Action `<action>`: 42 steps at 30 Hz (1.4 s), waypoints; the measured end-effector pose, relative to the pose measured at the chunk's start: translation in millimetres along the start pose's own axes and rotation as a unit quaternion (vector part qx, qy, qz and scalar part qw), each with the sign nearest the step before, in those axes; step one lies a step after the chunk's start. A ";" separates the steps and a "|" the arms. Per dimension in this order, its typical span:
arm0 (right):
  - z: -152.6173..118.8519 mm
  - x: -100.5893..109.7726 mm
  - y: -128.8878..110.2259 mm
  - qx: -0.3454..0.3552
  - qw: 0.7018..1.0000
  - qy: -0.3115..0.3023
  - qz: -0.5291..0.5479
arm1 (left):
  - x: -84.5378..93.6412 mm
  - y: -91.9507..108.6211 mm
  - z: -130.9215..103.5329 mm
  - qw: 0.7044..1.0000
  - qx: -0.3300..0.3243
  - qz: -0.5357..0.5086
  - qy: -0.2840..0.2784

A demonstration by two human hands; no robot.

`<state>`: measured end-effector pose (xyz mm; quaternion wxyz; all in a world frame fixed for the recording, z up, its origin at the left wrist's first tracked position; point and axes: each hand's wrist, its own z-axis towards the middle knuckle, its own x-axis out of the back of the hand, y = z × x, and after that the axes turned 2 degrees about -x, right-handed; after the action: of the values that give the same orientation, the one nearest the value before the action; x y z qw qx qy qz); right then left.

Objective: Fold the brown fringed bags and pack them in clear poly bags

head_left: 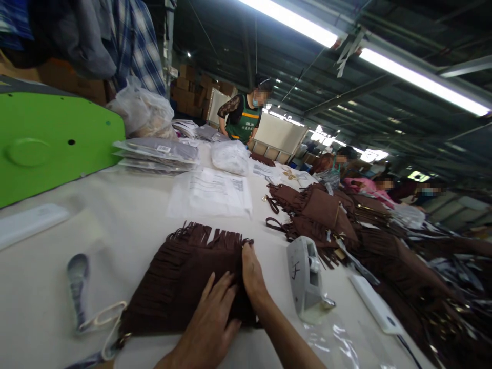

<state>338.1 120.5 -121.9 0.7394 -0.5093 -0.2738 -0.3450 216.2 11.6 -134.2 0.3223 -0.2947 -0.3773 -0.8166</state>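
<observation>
Brown suede fringed bag [180,277] flat on the cream table [126,220], straight ahead, long axis left to right, fringe pointing away. Left hand [209,323] pressed open on its near right part, fingers spread; right hand [251,274] flat along the right edge, fingers together, reaching farther. Holding nothing, both. Grey tape dispenser [305,279] just right; more brown bags [326,212] heaped beyond.

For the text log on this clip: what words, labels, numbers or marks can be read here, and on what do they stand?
Nothing reads with certainty.
Tape dispenser: a dark handwritten mark, not legible.
Printed clear bags: lines of print, too blurred.
Co-worker's green vest: light lettering, too small.
Packet stack: white sticker, unreadable.
</observation>
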 end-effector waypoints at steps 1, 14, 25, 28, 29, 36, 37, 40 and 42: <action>-3.4 -3.9 -6.4 0.013 1.000 -0.017 -0.006 | 6.7 -1.7 2.5 0.997 0.038 -0.065 0.025; -36.0 -12.3 -55.1 0.188 0.971 -0.100 -0.113 | 33.9 -44.8 18.0 0.815 0.346 -0.440 0.153; -28.0 83.0 -45.5 -0.015 0.975 -0.048 0.217 | 114.1 -52.6 7.6 0.949 0.243 -0.173 0.099; -45.1 117.3 5.0 -0.085 0.986 -0.087 0.112 | 131.1 -75.2 -13.8 0.972 0.189 0.055 0.130; -53.0 119.8 20.3 -0.113 0.981 -0.121 0.101 | 130.7 -84.0 -21.0 0.967 0.191 0.108 0.129; -77.0 83.4 43.3 -0.092 0.974 -0.178 0.105 | 96.3 -118.8 -44.6 0.954 0.282 0.091 0.048; -74.7 82.7 39.2 -0.077 0.975 -0.185 0.100 | 94.1 -118.4 -44.5 0.952 0.294 0.073 0.043; -68.1 89.7 29.8 -0.028 0.978 -0.195 0.062 | 94.5 -114.9 -43.3 0.948 0.309 0.054 0.051; -67.4 94.0 26.2 0.020 0.981 -0.189 0.029 | 97.9 -113.1 -42.6 0.946 0.316 0.051 0.057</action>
<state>419.9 41.6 -87.9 0.6936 -0.5583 -0.4010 -0.2154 60.9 4.9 -134.5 0.4608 -0.1495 -0.5817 -0.6534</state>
